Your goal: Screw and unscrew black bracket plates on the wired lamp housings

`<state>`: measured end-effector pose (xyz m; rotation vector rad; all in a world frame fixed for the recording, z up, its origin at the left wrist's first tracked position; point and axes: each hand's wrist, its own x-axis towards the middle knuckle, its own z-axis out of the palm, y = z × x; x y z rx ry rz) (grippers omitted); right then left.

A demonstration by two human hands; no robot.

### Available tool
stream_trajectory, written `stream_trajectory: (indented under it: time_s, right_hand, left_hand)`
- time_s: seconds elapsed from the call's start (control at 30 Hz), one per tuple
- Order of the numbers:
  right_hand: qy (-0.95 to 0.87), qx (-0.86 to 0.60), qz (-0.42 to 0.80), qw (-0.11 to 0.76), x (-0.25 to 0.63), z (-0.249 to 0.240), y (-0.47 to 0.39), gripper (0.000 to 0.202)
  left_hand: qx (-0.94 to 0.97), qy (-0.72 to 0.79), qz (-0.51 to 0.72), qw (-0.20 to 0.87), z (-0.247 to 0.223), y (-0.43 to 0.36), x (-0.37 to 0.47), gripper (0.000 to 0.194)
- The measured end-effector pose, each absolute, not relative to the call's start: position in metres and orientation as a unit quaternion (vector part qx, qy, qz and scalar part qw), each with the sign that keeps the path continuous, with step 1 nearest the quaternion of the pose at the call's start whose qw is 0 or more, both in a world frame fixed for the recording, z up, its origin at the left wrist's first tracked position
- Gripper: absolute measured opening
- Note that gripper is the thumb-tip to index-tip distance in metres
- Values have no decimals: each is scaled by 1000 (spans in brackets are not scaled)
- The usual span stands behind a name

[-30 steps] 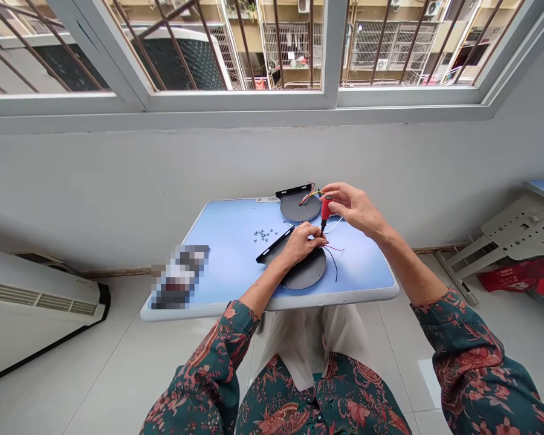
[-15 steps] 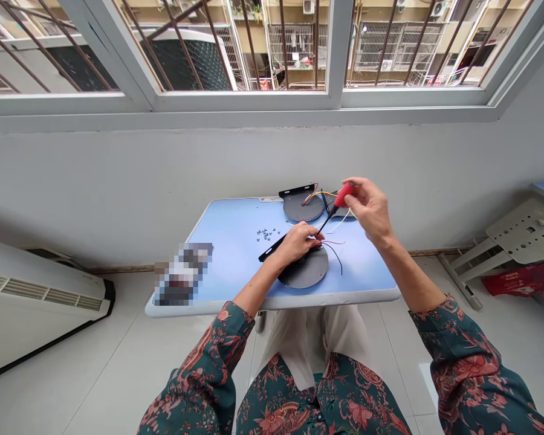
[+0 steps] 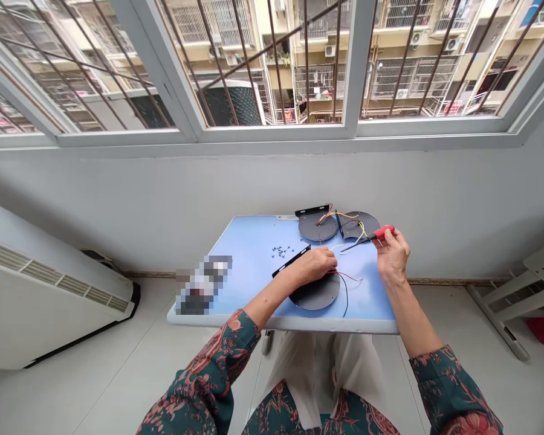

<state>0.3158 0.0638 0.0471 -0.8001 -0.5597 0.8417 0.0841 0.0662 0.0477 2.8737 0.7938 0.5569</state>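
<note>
My right hand [image 3: 393,252] grips the red handle of a screwdriver [image 3: 382,232], whose dark shaft points left over the table. Above the near round black plate [image 3: 316,294], my left hand [image 3: 320,264] has its fingers closed at the plate's upper part; what they pinch is too small to make out. A black slotted bracket [image 3: 292,261] stands along that plate's far left edge. Red and black wires [image 3: 346,290] trail from it to the right. Small dark screws [image 3: 281,251] lie scattered on the blue table left of the bracket.
Two more round black plates with brackets and coloured wires, one at the back [image 3: 317,226] and one right of it [image 3: 360,225], lie on the blue table [image 3: 245,266]. A pixelated patch covers the table's left end. Wall and barred window stand behind; a white appliance [image 3: 54,296] is left.
The screwdriver has come away from the near plate and tilted nearly flat, with my right hand now lower and farther right. My left hand remains at the plate. The camera view has shifted.
</note>
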Motion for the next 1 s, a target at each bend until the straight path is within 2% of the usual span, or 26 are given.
stream_trajectory:
  time_s: [0.1, 0.2, 0.33, 0.4, 0.57, 0.73, 0.83, 0.93, 1.0]
  right_hand:
    - [-258, -356, 399, 805, 318, 47, 63, 37]
    - [-257, -354, 403, 804, 319, 47, 62, 36]
    - [-267, -350, 412, 798, 318, 45, 59, 36]
    - [-271, -349, 426, 790, 317, 44, 59, 35]
    - [-285, -349, 445, 774, 314, 43, 58, 38]
    - [-310, -348, 446, 764, 313, 42, 59, 40]
    - [-312, -343, 449, 764, 314, 41, 60, 40]
    - [-291, -336, 460, 769, 318, 39, 62, 38]
    - [-264, -329, 472, 774, 321, 40, 63, 32]
  left_hand:
    - [960, 238, 142, 26, 50, 66, 86, 21]
    - [953, 261, 150, 37, 52, 73, 85, 20]
    - [886, 362, 275, 93, 59, 98, 60, 17]
    - [827, 452, 323, 89, 61, 114, 37, 14]
    - [774, 549, 310, 62, 49, 132, -13, 18]
    - [752, 588, 288, 79, 38, 125, -23, 18]
    - [736, 603, 293, 86, 54, 114, -19, 15]
    - [723, 586, 350, 108, 93, 72, -6, 14]
    - [688, 469, 500, 238, 124, 22, 8, 19]
